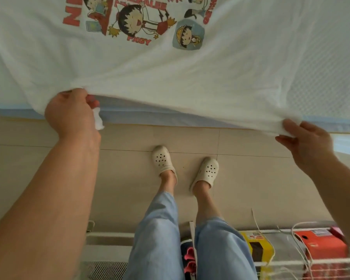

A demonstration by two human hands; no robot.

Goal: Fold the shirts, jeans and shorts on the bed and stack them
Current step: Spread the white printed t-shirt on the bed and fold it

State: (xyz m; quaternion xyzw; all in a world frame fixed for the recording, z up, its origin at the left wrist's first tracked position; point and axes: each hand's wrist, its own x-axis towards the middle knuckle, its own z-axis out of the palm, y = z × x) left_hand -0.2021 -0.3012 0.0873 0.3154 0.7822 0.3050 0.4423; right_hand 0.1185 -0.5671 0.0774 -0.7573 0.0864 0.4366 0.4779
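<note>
Head view: left hand (73, 110) and right hand (305, 138) each pinching the white shirt's (170, 77) hem over the bed (321, 77) edge; best kept taut, level; printed side down before folding.

The shirt (170, 73) ran off the top edge, its print cropped; its hem hid the left fingertips.
</note>
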